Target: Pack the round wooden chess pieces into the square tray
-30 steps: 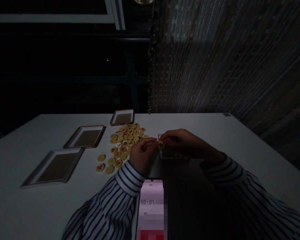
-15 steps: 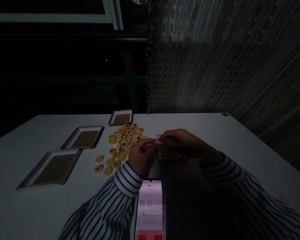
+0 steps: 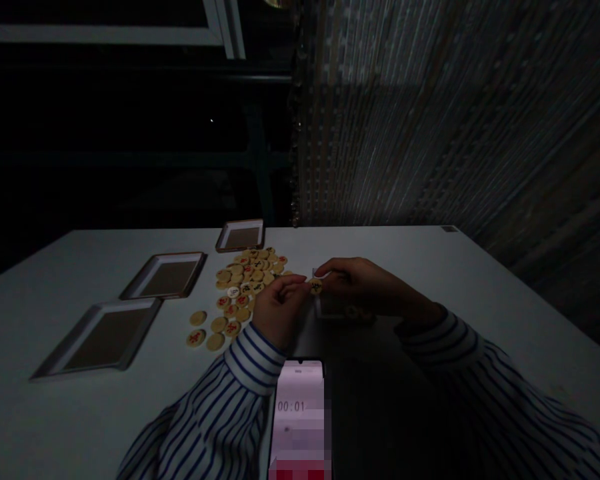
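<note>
Between my two hands is a round wooden Chinese chess piece [image 3: 315, 287], its dark character facing me. My left hand [image 3: 281, 303] pinches its left edge between thumb and fingertips. From the right, the curled fingers of my right hand [image 3: 363, 283] close on the same piece; its thumb is hidden. Under my right hand lies a shallow tray [image 3: 333, 316] with a few pieces in it, mostly in shadow. To the left, beyond my left hand, a loose heap of Chinese chess pieces [image 3: 237, 270] shows red and black characters, some face down.
Three shallow trays stand on the left of the white table [image 3: 480, 293]: a near one [image 3: 143, 327], a middle one [image 3: 197, 273] and a far one [image 3: 261, 235]. A lit phone [image 3: 300, 393] with a timer lies before me. A bead curtain [image 3: 380, 133] hangs behind.
The chess piece has shifted slightly left and up between my fingers, and more of its face shows. Both hands stay nearly in place.
</note>
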`<move>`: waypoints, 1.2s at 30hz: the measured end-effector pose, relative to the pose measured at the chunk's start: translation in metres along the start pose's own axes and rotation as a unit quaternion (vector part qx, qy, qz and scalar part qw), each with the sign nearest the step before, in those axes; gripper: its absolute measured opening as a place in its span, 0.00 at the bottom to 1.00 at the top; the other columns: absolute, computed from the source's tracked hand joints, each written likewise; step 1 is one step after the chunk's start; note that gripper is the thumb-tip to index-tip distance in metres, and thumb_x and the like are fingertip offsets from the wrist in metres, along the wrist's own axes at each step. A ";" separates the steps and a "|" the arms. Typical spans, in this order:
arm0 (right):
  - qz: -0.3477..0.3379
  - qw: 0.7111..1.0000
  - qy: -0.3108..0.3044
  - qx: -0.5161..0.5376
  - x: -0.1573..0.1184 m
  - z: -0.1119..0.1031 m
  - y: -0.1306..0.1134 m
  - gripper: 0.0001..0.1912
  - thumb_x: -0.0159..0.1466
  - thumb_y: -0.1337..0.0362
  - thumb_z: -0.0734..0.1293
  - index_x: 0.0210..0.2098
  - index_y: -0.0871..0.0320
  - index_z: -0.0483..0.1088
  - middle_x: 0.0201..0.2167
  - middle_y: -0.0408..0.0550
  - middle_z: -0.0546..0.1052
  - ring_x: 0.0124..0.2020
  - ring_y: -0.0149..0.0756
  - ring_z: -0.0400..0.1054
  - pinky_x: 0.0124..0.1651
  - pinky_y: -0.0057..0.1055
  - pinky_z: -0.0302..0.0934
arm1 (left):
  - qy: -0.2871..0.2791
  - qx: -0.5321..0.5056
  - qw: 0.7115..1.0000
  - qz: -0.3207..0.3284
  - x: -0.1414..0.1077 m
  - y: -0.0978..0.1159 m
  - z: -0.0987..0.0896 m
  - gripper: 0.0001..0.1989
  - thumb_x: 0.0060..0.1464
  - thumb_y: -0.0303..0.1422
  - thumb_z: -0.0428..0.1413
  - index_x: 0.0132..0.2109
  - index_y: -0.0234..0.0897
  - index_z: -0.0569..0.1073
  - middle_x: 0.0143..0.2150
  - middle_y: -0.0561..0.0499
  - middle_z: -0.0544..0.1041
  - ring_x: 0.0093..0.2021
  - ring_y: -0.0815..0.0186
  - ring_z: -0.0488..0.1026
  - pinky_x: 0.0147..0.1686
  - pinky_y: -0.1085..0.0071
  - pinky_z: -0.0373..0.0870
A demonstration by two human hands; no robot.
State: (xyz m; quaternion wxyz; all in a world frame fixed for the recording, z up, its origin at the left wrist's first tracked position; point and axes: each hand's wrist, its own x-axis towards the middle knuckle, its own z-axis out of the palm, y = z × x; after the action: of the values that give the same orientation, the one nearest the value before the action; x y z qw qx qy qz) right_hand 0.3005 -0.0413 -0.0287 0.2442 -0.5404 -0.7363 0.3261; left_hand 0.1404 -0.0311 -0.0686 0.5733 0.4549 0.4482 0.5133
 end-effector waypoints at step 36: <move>-0.034 0.996 0.015 -0.084 0.001 -0.001 0.001 0.12 0.57 0.66 0.60 0.38 0.58 0.71 0.30 0.44 0.74 0.29 0.29 0.66 0.33 0.26 0.57 | -0.055 0.004 0.998 -0.024 0.000 -0.005 -0.001 0.09 0.34 0.31 0.61 0.28 0.33 0.74 0.21 0.53 0.74 0.21 0.73 0.67 0.20 0.78 0.61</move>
State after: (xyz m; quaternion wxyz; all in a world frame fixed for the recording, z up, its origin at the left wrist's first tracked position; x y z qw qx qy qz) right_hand 0.3020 -0.0395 -0.0288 0.2201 -0.5386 -0.7752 0.2460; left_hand 0.1406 -0.0315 -0.0739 0.6069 0.4742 0.4291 0.4719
